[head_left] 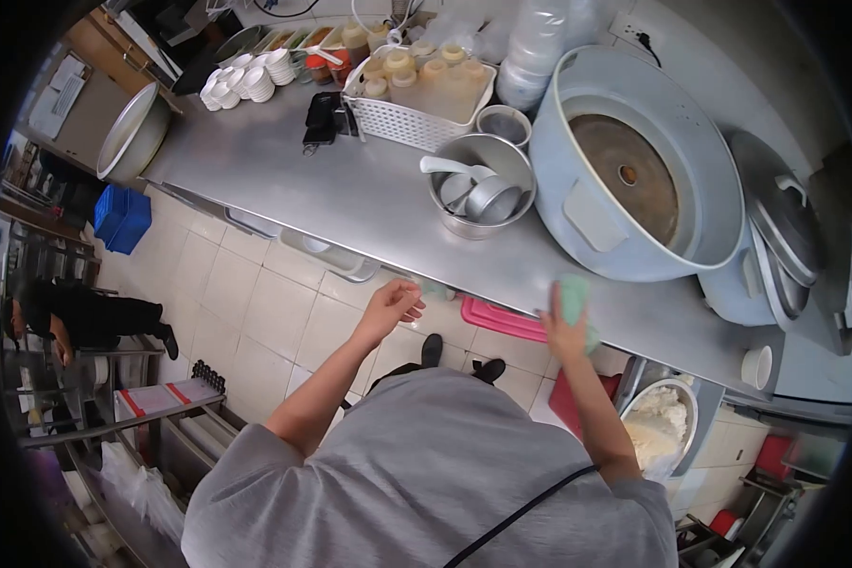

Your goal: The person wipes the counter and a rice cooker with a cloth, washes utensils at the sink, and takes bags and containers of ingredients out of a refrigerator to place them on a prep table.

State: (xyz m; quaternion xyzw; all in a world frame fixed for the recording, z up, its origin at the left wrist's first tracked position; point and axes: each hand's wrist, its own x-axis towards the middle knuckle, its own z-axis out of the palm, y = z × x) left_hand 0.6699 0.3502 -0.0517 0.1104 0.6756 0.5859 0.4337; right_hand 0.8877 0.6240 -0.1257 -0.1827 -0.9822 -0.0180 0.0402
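A green cloth (pixel 572 301) lies under and around the fingers of my right hand (pixel 563 333), which presses it on the front edge of the steel counter (pixel 350 204). My left hand (pixel 394 308) hangs in the air just off the counter's front edge, fingers curled; whether anything small is between them is hidden. Behind the cloth stands a large pale blue pot (pixel 577 218). A metal bowl (pixel 483 227) holding metal scoops is to the left of that pot.
A white basket of bottles (pixel 398 118), stacked small white cups (pixel 256 80) and black keys (pixel 320 118) are on the counter. Pink trays (pixel 502 319) stick out below its edge. A bowl of white food (pixel 660 417) is at lower right. Another person (pixel 85 322) is at far left.
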